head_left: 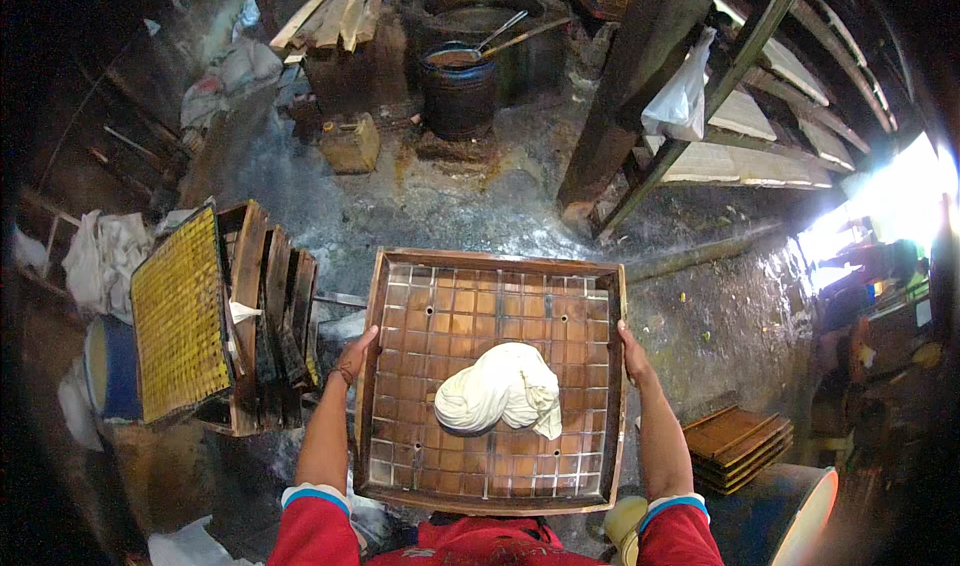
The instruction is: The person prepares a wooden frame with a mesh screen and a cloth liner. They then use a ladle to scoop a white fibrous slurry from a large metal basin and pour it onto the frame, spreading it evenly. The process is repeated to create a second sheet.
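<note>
A square wooden tray (pixel 450 316) with a raised rim and a grid of lines across its floor is held out level in front of my body. My left hand (pixel 357 354) grips its left side, the fingers passing out of sight beneath it. On the opposite side my right hand (pixel 633 353) holds the rim, thumb up along the edge and the other fingers hidden. Inside the tray lies a bunched cream-white cloth (pixel 500 388), slightly right of the middle and touched by neither hand.
To the left, a yellow gridded slab (pixel 180 316) leans against stacked wooden frames (pixel 275 316), near a blue drum (pixel 115 366). Ahead stand a jerrycan (pixel 350 144) and a dark barrel (pixel 458 101) with ladles. A thick post (pixel 640 86) rises right of them. Stacked trays (pixel 735 446) sit at lower right.
</note>
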Demonstrator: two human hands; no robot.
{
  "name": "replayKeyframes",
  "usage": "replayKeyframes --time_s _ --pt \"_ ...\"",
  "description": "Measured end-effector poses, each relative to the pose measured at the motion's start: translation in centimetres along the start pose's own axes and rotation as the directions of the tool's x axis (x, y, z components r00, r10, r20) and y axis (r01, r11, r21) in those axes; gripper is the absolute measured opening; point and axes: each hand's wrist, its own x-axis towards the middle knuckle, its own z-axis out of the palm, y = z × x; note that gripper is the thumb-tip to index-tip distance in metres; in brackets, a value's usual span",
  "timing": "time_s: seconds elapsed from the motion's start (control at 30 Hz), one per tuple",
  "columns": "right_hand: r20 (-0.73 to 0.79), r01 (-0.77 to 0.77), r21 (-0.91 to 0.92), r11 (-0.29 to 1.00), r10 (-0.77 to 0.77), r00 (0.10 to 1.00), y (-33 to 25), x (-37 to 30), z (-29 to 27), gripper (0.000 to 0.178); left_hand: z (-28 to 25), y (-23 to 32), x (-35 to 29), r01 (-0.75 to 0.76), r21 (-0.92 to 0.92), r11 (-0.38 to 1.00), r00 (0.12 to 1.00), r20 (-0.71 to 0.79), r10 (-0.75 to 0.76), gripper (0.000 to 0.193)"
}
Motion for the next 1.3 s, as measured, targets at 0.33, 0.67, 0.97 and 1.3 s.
replayKeyframes --time_s 0.33,0.67,0.97,1.3 --pt "-0.023 0.036 0.032 0.999 -0.035 0.999 0.2 0.9 -1.1 0.076 0.8 1.2 0.6 0.02 -0.032 0.999 1.0 0.003 -0.02 0.098" --pt "-0.345 0.414 -0.487 0.769 -0.604 0.718 -2.2 -5.9 5.3 0.044 -0.3 -10.0 -9.2 0.103 -0.159 0.982 0.994 0.037 -0.098 0.091" --pt "-0.037 0.161 -0.923 0.35 -0.498 0.866 3.0 -11.8 23.9 0.084 1.0 -19.9 -21.8 0.214 -0.612 0.761 0.976 0.163 -0.144 0.081" --pt "-0.119 0.579 -0.427 0.695 -0.678 0.726 -0.6 -27.3 21.4 0.048 -5.8 -25.0 -16.9 -0.145 -0.563 0.814 0.986 -0.151 0.071 0.098"
